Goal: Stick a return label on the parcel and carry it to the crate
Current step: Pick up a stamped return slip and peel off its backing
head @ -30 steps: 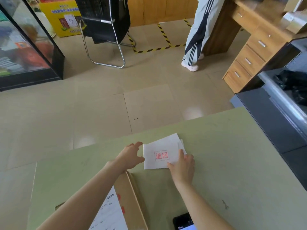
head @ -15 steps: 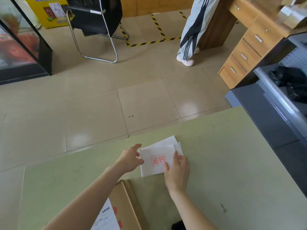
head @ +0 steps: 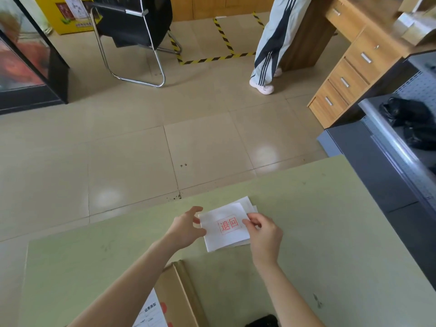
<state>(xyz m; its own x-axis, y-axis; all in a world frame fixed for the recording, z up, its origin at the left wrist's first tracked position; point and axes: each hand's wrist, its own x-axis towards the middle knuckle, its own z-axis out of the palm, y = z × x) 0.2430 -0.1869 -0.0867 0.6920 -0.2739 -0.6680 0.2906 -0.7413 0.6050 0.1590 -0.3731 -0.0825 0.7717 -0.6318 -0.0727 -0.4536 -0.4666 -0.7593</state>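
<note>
The right hand (head: 264, 234) pinches the right edge of the top white paper return label (head: 225, 228) between thumb and forefinger, the other fingers curled in. The left hand (head: 186, 228) is spread half open, its thumb touching the label's left edge and its fingers raised above the far left corner, gripping nothing. The label is a white rectangle with a rounded far corner, printed in the middle with a red box holding two red Chinese characters, 退回. It lies on a small stack of white sheets (head: 247, 204) whose corners fan out beyond it, near the far edge of the pale green bench (head: 330, 220), roughly at its middle.

The brown cardboard parcel (head: 181, 293) lies flat at the near edge of the bench, partly under the left forearm, and carries a white printed shipping slip (head: 151, 313) with black Chinese text too small to read and red marks beside it. A black object (head: 262, 322) shows at the near edge, cut off by the frame.

Past the bench is a tiled floor with a black chair on a chrome frame (head: 132, 27), yellow-and-black floor tape (head: 212, 59), a person's leg in striped track trousers (head: 271, 43), a wooden drawer unit (head: 344, 81) and a grey metal shelf (head: 389, 149) on the right.
</note>
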